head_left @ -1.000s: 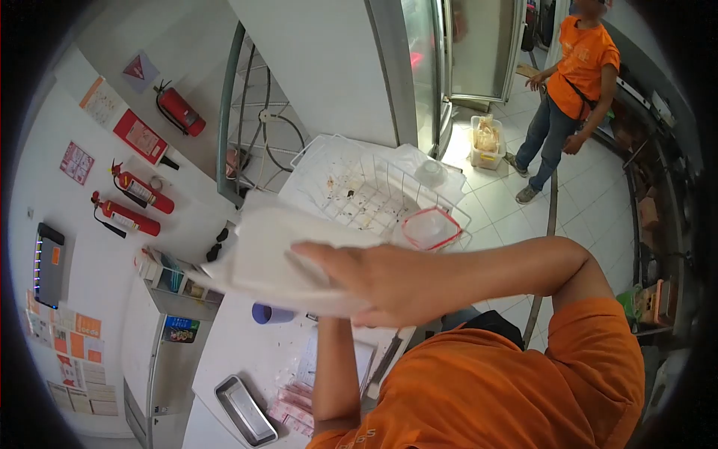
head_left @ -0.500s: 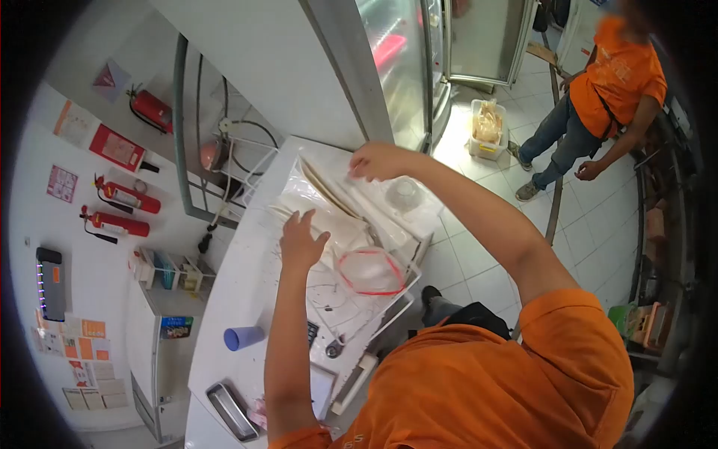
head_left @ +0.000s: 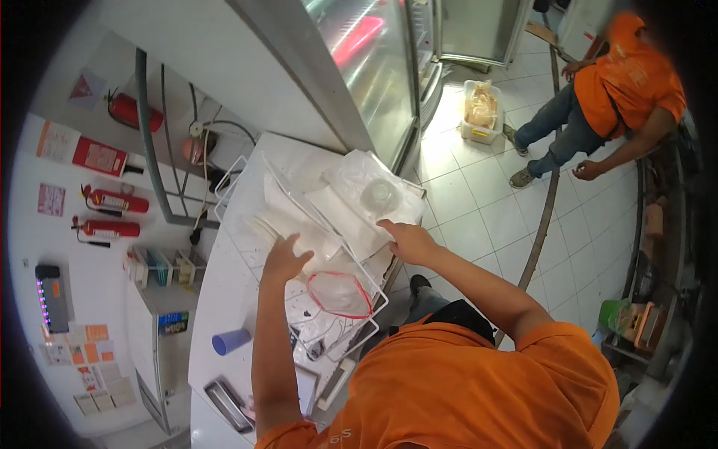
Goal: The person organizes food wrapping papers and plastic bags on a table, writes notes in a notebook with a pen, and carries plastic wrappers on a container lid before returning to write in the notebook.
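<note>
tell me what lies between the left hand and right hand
In the head view, flat white sheets and the rim of the white wire basket lie between the left hand and right hand.

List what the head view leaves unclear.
All in the head view:
Left side of the white pad: hidden behind the left forearm.
Text on the posted papers: too small.
Identity of the pink item: blurred behind glass.
Whether the left hand touches the white sheets: hand hides any contact.

The left hand partly hides the wire basket; the wall notices are unreadably small.
</note>
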Tool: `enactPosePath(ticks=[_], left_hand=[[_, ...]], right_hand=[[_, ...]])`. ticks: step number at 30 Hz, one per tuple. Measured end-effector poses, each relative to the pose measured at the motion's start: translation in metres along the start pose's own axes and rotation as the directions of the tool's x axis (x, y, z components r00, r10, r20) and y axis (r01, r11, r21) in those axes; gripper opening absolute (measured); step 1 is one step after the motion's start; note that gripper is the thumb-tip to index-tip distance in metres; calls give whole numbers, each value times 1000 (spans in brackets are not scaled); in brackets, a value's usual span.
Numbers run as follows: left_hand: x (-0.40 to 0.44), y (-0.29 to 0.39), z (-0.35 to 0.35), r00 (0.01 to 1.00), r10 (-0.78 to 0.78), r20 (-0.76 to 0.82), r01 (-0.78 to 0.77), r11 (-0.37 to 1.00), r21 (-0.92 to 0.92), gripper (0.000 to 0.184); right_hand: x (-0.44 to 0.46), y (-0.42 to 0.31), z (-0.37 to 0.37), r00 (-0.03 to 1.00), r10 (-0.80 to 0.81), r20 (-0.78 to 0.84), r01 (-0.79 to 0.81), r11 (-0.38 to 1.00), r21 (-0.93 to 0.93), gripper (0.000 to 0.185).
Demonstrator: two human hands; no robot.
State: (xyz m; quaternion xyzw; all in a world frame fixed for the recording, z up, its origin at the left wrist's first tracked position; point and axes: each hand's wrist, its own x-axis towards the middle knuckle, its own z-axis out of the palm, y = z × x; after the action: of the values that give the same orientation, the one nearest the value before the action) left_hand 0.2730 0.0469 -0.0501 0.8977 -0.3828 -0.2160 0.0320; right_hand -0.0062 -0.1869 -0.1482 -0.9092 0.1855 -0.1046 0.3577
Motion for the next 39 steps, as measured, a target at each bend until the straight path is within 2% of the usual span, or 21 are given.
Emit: enactPosePath(ticks=[2,5,8,10,11,12,15,16,17,20,22,23,26,27,29,32,35,36,37,38,39], left_hand=[[-45,7,-9,907,167,-388,-217,972,-89,60],[-134,41,-36,793,-147,-591,-134,904,-405,38],[-215,11,21,619,-441,-650,-69,794,-605,24],[-266,0,62,562,-491,-665,-59,779,-625,14],[-295,-6,82,538,-531,-655,-21,768,-640,14],[-321,-14,102,525,-552,-648,-3,760,-650,14],[-400,-54,173,361,-713,-601,171,684,-709,16],[-425,-67,190,318,-749,-581,230,655,-719,17],[-446,-84,205,264,-730,-630,261,683,-682,17],[-509,-140,236,125,-643,-756,365,738,-568,18],[-541,-178,238,173,-616,-769,345,769,-538,19],[-549,-194,233,269,-550,-791,313,827,-468,20],[-546,-234,222,520,-361,-774,161,931,-327,24],[-539,-248,220,599,-296,-744,86,947,-308,26],[-533,-266,223,709,-162,-686,-12,970,-241,28],[-531,-289,232,810,-27,-586,-56,991,-122,33],[-533,-295,242,850,-19,-527,-43,994,-105,46],[-533,-293,244,843,-31,-537,-38,993,-116,50],[-531,-293,244,834,-47,-549,-29,991,-129,55],[-529,-294,244,839,-49,-541,-27,991,-132,57],[-527,-293,241,846,-54,-530,-23,990,-139,60]], right_hand=[[5,-5,13,983,94,159,-67,984,-165,59],[3,18,46,948,129,292,-18,935,-355,63],[2,40,51,952,22,305,85,939,-334,67],[-12,7,27,984,10,177,27,978,-206,58],[-25,-9,18,969,73,235,-3,959,-284,49],[-48,16,32,983,-29,181,89,938,-334,57],[-111,38,58,873,7,487,209,897,-389,34],[-123,21,61,751,84,655,170,934,-315,27],[-135,1,69,701,70,709,125,968,-220,22],[-166,-158,113,632,-65,772,55,998,38,27],[-173,-255,167,591,-315,742,243,947,209,26],[-175,-294,203,584,-310,751,263,947,186,25],[-179,-362,346,681,-552,481,509,829,230,34],[-174,-386,380,693,-556,459,575,810,114,36],[-168,-435,410,730,-362,580,517,848,-121,37],[-159,-452,433,678,-338,652,514,853,-93,36],[-148,-427,429,719,-421,553,469,881,63,25],[-140,-416,424,765,-354,538,212,927,310,23],[-129,-406,419,791,-281,544,-61,848,527,22],[-122,-396,415,795,-205,572,-322,656,682,21],[-117,-391,410,822,-232,520,-250,673,696,16]])
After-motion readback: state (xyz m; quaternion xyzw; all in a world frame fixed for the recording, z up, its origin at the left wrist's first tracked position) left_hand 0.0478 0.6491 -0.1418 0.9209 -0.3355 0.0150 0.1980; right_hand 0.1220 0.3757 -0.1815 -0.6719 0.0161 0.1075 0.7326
